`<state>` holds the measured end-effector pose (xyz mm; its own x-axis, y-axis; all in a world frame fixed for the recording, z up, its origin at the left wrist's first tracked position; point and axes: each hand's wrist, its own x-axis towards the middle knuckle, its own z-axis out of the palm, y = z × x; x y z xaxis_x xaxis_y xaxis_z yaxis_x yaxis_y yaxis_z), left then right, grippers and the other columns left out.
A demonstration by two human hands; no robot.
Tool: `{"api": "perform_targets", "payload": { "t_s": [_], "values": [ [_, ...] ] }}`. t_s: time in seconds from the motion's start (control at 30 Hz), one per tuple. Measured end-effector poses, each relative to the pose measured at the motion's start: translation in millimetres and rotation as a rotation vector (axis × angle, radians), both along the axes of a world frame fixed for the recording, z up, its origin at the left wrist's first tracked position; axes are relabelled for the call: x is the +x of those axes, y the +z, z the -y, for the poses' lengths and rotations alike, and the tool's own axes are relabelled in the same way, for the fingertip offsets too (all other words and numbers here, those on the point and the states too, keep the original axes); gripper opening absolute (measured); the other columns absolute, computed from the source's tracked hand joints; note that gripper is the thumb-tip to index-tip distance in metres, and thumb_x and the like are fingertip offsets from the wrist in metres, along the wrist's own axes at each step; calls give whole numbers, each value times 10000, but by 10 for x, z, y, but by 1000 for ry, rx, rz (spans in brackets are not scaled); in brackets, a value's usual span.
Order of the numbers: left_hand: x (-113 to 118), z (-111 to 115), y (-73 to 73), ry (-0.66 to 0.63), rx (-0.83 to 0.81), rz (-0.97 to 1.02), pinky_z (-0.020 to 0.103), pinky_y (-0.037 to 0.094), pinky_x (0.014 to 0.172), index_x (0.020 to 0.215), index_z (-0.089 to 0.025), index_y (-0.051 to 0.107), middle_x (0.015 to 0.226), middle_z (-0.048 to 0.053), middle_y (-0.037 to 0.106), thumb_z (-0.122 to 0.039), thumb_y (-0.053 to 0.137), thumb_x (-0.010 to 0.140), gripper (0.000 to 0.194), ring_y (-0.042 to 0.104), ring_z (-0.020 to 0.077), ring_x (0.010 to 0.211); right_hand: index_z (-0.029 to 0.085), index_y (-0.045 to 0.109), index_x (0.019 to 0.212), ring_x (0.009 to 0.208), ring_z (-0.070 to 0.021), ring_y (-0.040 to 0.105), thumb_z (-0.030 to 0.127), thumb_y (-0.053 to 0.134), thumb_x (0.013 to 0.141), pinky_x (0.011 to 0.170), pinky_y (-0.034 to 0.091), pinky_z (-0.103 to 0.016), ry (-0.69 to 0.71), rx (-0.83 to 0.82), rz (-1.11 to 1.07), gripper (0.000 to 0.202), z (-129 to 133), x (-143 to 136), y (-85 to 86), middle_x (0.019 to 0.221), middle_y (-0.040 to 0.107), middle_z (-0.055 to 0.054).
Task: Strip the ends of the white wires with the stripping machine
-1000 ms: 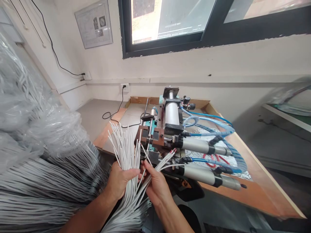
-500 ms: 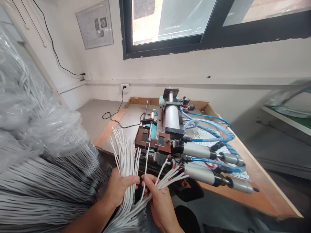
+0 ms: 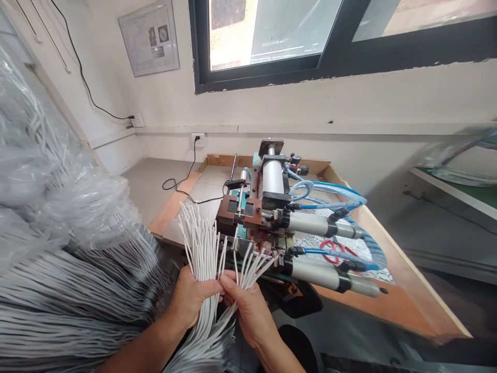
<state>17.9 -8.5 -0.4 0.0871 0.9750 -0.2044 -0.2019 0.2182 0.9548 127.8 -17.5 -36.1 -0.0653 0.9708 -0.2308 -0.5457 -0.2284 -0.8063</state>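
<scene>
My left hand (image 3: pixel 191 298) is closed around a thick bundle of white cables (image 3: pixel 200 248), their ends pointing up. My right hand (image 3: pixel 244 303) holds a smaller group of white cables (image 3: pixel 252 267), some with red tips, fanned toward the right. Its thumb and fingertips meet the left thumb at a cable between the two groups; which cable they pinch is hard to see. Just beyond the hands stands a pneumatic machine (image 3: pixel 274 178) with brown jaw blocks (image 3: pixel 252 211) drawn close together. Below the hands both groups run down together.
Plastic-wrapped bundles of grey-white cable (image 3: pixel 77 300) fill the left side. Silver cylinders (image 3: pixel 314 272) and blue hoses (image 3: pixel 349 194) extend right across the wood-edged table (image 3: pixel 423 305). A black power cord (image 3: pixel 194 176) lies behind. A shelf (image 3: pixel 462 191) juts out at right.
My right hand has moved slightly left and up, and its cables now stand more upright, away from the machine. The machine's brown jaw blocks have closed together and its cylinders have shifted.
</scene>
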Motion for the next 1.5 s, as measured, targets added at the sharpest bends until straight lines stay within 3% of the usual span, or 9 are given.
{"api": "perform_targets", "payload": {
  "t_s": [0.1,0.23,0.4,0.53,0.83,1.07,1.23,1.5],
  "values": [
    [-2,-13,10,-42,13,21,226,434,480,648,-105,654,531,1,616,-86,674,569,83,545,128,503,145,678,671,482,-99,456,329,715,631,491,342,-224,-136,45,44,192,14,-21,-21,503,563,11],
    [-27,-76,14,16,-17,51,249,464,509,690,-109,648,590,15,644,-120,701,564,137,577,149,546,164,682,721,499,-96,487,358,709,635,487,364,-215,-254,-13,34,214,-4,-16,-30,582,621,-3],
    [-49,-167,69,130,-5,52,252,481,484,656,-106,636,568,1,631,-115,705,549,128,570,143,512,142,693,746,529,-121,532,321,728,615,500,382,-227,-199,9,97,225,-56,34,-43,609,659,-38],
    [-30,-201,142,137,9,42,245,487,482,659,-110,648,574,7,647,-134,706,564,114,579,148,516,139,687,750,540,-136,554,330,720,626,510,398,-238,-202,9,122,230,-85,61,-49,635,671,-44],
    [1,-249,200,144,5,32,231,500,471,639,-112,647,564,10,643,-143,719,546,121,578,140,501,129,658,633,432,-73,439,234,766,544,398,352,-194,-290,-140,-220,175,-145,7,81,547,604,-8],
    [22,-266,239,143,12,42,239,504,470,690,-97,642,585,17,637,-135,727,535,181,580,139,510,129,655,610,416,-48,416,199,769,518,356,326,-153,-260,-237,-391,162,-211,29,135,526,577,13],
    [22,-252,218,141,-15,48,249,496,467,693,-89,659,573,31,645,-138,735,509,205,583,145,504,130,638,576,411,-56,415,194,772,508,356,328,-170,-245,-244,-390,163,-245,17,120,509,569,11],
    [-7,-203,87,129,-20,29,256,484,454,648,-93,653,523,26,636,-156,730,522,160,574,146,477,141,684,687,435,-59,412,260,778,525,407,324,-184,-196,-148,-226,222,-109,46,11,553,585,10]
  ]
}}
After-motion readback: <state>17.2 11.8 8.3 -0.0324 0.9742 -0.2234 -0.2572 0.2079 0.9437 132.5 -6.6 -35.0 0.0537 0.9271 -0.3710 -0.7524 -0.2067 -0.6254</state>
